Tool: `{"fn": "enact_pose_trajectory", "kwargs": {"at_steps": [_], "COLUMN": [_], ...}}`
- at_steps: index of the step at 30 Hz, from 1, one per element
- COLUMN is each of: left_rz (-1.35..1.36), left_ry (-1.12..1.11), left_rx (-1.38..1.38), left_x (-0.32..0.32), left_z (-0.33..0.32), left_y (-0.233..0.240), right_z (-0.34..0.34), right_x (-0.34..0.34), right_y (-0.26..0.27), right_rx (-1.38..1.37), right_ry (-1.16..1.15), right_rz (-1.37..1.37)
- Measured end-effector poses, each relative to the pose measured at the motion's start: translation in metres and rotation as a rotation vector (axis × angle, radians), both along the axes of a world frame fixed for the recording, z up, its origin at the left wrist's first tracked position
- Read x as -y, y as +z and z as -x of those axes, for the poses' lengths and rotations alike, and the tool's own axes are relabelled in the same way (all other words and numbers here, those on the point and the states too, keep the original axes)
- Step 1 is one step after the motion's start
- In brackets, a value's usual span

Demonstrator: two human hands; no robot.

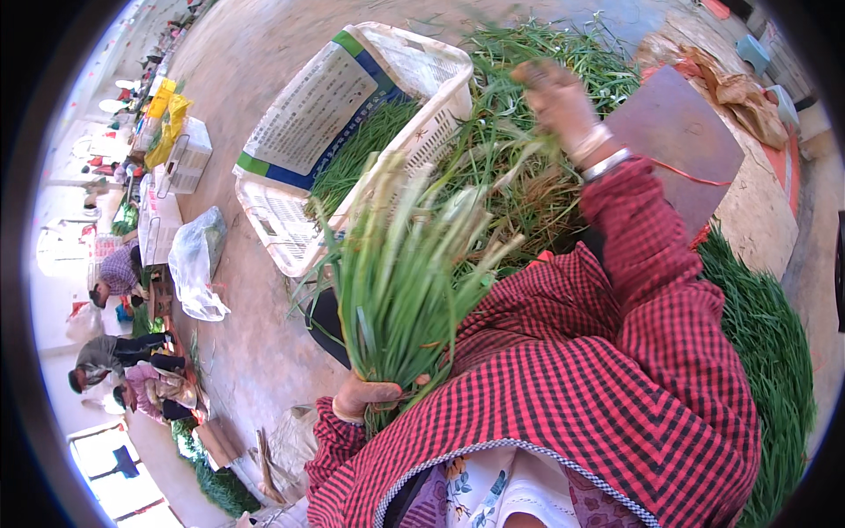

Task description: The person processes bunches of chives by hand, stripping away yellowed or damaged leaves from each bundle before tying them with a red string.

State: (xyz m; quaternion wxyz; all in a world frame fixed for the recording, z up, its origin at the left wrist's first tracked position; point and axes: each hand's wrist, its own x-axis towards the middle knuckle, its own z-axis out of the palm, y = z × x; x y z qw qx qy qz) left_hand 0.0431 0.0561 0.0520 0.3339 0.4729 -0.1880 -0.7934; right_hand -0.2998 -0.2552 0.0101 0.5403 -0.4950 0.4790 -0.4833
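Observation:
My left hand (366,396) grips a thick bunch of long green leaves (399,310), probably Chinese chives, with pale ends pointing away from me. Some stalks stick out of the bunch at the sides. Blurred by motion, my right hand (558,105) is over a loose heap of green leaves and dry brown strands (515,191). Its fingers look curled, but whether anything is in them cannot be made out. Left of the heap stands a white plastic crate (429,132), lined with a printed sack (323,105) and holding more green stalks (366,145).
A dark flat board (673,145) lies right of the heap. Beside my right side is a large pile of green leaves (769,369). A clear plastic bag (198,264) rests on the floor (264,343). Several people (119,264) work at the far left near white boxes (188,155).

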Motion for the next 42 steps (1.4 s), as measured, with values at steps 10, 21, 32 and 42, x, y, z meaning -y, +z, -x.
{"fn": "enact_pose_trajectory", "kwargs": {"at_steps": [10,21,32,42], "left_rz": [0.114,0.103,0.09,0.068], "left_ry": [0.218,0.107,0.033,0.023], "left_rx": [0.167,0.215,0.346,0.253], "left_x": [0.008,0.004,-0.004,0.005], "left_z": [0.004,-0.001,-0.014,0.0], "left_y": [-0.012,-0.006,-0.013,-0.007], "right_z": [-0.056,-0.083,-0.019,-0.016], "right_x": [-0.092,-0.09,-0.077,-0.043], "right_y": [-0.001,-0.021,-0.058,-0.086], "right_rx": [-0.018,0.146,-0.858,-0.048], "right_ry": [0.681,0.467,0.442,0.087], "right_rz": [-0.139,-0.209,0.26,-0.107]}}
